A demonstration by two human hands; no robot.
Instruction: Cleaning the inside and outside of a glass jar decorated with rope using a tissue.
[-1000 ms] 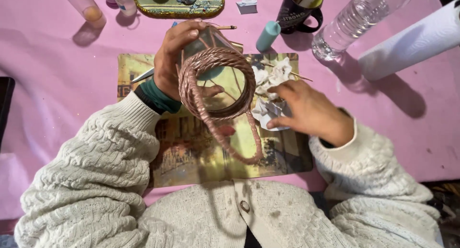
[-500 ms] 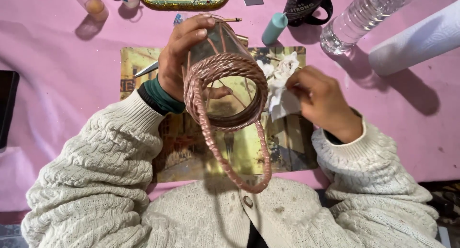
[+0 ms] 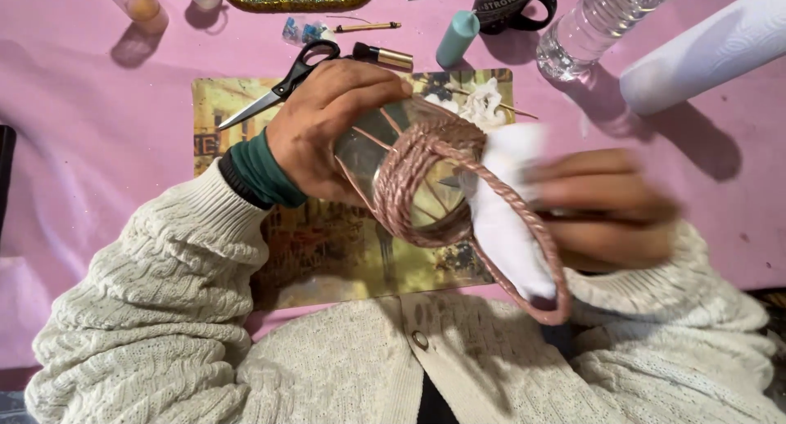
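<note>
Above the picture-printed placemat (image 3: pixel 327 252), the left hand (image 3: pixel 332 125) wraps its fingers around a clear glass jar with a pinkish twine-wound rim (image 3: pixel 413 182), holding it tipped on its side — mouth turned toward the wearer, long axis running away from the chest. A braided twine handle (image 3: pixel 524 244) loops down from the rim to the right. Just right of the jar, touching the rim, the blurred right hand (image 3: pixel 606 207) is closed on a white cloth (image 3: pixel 508 219). Beyond the left hand's knuckles lie black-handled scissors (image 3: pixel 286 84) on the pink tablecloth (image 3: pixel 82 146) — farther right, a clear plastic bottle (image 3: pixel 598 23).
</note>
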